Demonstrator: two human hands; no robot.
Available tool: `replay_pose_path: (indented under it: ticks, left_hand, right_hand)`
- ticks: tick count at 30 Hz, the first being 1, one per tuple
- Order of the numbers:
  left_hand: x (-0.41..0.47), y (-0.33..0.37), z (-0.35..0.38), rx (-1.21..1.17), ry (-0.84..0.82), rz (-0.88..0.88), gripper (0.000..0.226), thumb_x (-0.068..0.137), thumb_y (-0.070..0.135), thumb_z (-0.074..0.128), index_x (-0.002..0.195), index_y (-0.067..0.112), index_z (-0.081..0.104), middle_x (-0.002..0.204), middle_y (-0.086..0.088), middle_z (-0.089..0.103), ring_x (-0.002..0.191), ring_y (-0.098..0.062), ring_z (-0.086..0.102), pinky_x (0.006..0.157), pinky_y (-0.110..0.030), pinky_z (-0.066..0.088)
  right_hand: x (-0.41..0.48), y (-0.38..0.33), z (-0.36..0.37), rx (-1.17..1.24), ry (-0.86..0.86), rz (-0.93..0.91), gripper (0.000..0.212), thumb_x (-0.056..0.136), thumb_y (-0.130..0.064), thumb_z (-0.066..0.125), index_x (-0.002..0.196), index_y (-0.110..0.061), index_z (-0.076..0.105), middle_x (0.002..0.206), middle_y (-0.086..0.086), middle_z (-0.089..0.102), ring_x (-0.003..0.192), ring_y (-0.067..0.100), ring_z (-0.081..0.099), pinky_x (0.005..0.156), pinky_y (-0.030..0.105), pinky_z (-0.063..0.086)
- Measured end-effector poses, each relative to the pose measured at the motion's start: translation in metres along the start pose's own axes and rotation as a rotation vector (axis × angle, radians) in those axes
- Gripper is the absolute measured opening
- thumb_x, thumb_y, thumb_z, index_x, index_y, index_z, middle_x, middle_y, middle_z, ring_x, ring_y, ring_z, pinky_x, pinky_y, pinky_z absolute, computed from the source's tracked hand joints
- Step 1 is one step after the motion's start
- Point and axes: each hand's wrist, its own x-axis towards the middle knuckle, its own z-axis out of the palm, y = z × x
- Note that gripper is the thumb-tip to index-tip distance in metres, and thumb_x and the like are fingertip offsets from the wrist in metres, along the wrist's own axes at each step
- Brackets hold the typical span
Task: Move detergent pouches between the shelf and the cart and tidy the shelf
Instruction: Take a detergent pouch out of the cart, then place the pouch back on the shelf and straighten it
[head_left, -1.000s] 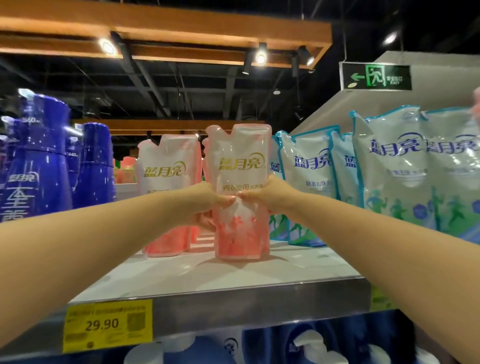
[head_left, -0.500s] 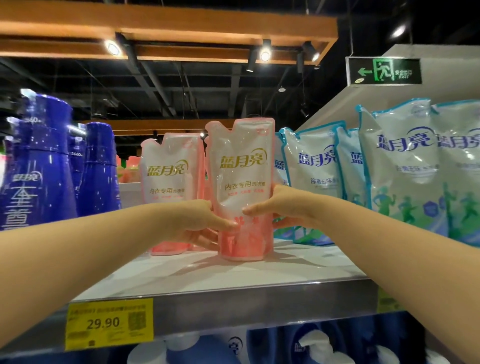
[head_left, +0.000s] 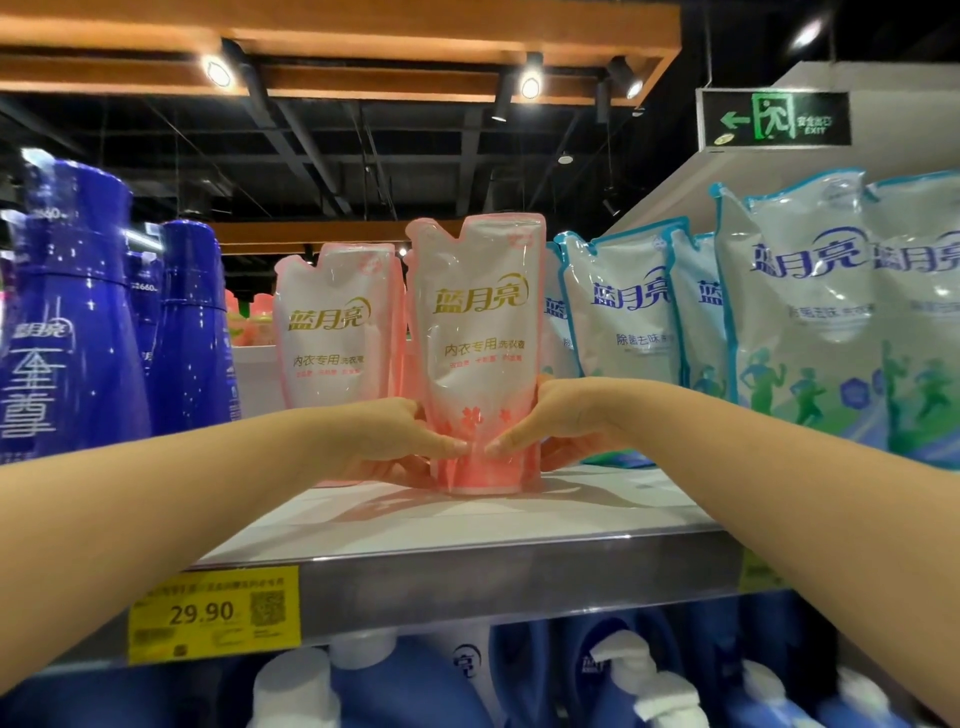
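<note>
A pink and white detergent pouch (head_left: 480, 332) stands upright on the white shelf (head_left: 467, 525), near its middle. My left hand (head_left: 384, 436) grips its lower left side and my right hand (head_left: 561, 421) grips its lower right side, thumbs almost meeting across the front. A second pink pouch (head_left: 332, 322) stands just behind and to the left, apart from my hands. The fingers behind the held pouch are partly hidden.
Blue-trimmed white pouches (head_left: 623, 306) and larger ones (head_left: 810, 312) line the shelf to the right. Tall dark blue bottles (head_left: 67, 317) stand at the left. A yellow 29.90 price tag (head_left: 213, 613) hangs on the metal shelf edge; blue jugs (head_left: 395, 686) sit below.
Both hands slid down the pouch from its middle to its base. The pouch now stands straighter and a little farther forward on the shelf.
</note>
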Motion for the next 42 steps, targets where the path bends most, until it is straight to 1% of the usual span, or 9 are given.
replay_pose_path:
  ticks: [4,8,12,16,24,28,34,39,42]
  left_hand:
    - [-0.001,0.001,0.003,-0.134,-0.078,-0.042,0.04,0.071,0.021,0.075,0.105,0.016,0.055,0.112,-0.007,0.064,0.101,-0.023,0.065,0.089,-0.037,0.054]
    - [-0.006,0.004,0.005,-0.099,-0.059,-0.035,0.022,0.076,0.02,0.073,0.089,0.02,0.055,0.108,-0.004,0.065,0.091,-0.018,0.065,0.082,-0.03,0.056]
    - [-0.012,0.01,0.007,-0.043,-0.05,-0.049,0.027,0.074,0.024,0.075,0.094,0.017,0.06,0.108,-0.006,0.065,0.093,-0.02,0.065,0.087,-0.033,0.055]
    - [-0.019,0.017,0.003,0.072,0.031,-0.052,0.039,0.075,0.036,0.071,0.103,0.011,0.063,0.101,-0.007,0.067,0.086,-0.017,0.065,0.077,-0.025,0.056]
    - [-0.061,0.031,-0.001,0.084,0.332,-0.022,0.044,0.085,0.035,0.063,0.116,0.005,0.054,0.108,-0.009,0.062,0.075,-0.013,0.057,0.054,-0.026,0.045]
    - [-0.089,0.042,0.001,0.133,0.426,0.018,0.03,0.088,0.034,0.061,0.103,0.008,0.06,0.086,-0.004,0.063,0.074,-0.012,0.058,0.057,-0.024,0.045]
    - [-0.151,0.058,0.024,0.262,0.535,0.126,0.022,0.091,0.03,0.057,0.098,0.009,0.063,0.078,-0.002,0.064,0.069,-0.011,0.059,0.057,-0.02,0.047]
    - [-0.237,0.082,0.052,0.627,0.621,0.407,0.027,0.095,0.029,0.049,0.108,0.011,0.065,0.1,-0.004,0.067,0.084,-0.014,0.056,0.073,-0.025,0.045]
    - [-0.285,0.094,0.074,0.631,0.632,0.557,0.027,0.096,0.027,0.046,0.111,0.015,0.065,0.106,-0.003,0.068,0.093,-0.017,0.059,0.082,-0.029,0.046]
  right_hand:
    - [0.003,-0.002,0.003,0.003,0.015,0.026,0.073,0.066,-0.02,0.084,0.125,-0.024,0.041,0.114,-0.001,0.063,0.101,0.019,0.064,0.083,0.033,0.056]
    - [-0.004,-0.004,0.004,-0.014,0.022,0.035,0.063,0.071,-0.021,0.08,0.121,-0.025,0.042,0.112,-0.001,0.062,0.104,0.02,0.062,0.087,0.033,0.054]
    - [-0.014,-0.009,0.008,-0.072,0.031,0.063,0.052,0.074,-0.027,0.078,0.116,-0.023,0.048,0.115,0.001,0.06,0.108,0.023,0.06,0.092,0.035,0.052]
    - [-0.028,-0.016,0.008,-0.234,0.062,0.099,0.078,0.074,-0.04,0.075,0.139,-0.015,0.039,0.138,0.005,0.049,0.119,0.025,0.053,0.098,0.039,0.047]
    - [-0.081,-0.014,-0.004,-0.403,0.237,0.052,0.067,0.077,-0.045,0.072,0.126,-0.009,0.044,0.128,0.007,0.056,0.108,0.021,0.056,0.098,0.04,0.048]
    - [-0.112,-0.016,-0.002,-0.471,0.343,-0.03,0.08,0.08,-0.046,0.069,0.14,-0.008,0.034,0.136,0.008,0.048,0.11,0.022,0.051,0.091,0.031,0.045]
    - [-0.18,-0.019,0.014,-0.471,0.425,-0.154,0.062,0.084,-0.041,0.066,0.134,-0.01,0.046,0.136,0.005,0.05,0.121,0.022,0.049,0.095,0.03,0.041]
    - [-0.267,-0.027,0.028,-0.593,0.457,-0.202,0.046,0.089,-0.041,0.058,0.126,-0.013,0.055,0.126,0.003,0.058,0.105,0.018,0.055,0.088,0.026,0.041]
    - [-0.323,-0.028,0.037,-0.639,0.474,-0.196,0.041,0.089,-0.039,0.059,0.122,-0.016,0.058,0.123,0.002,0.059,0.102,0.017,0.053,0.085,0.025,0.04]
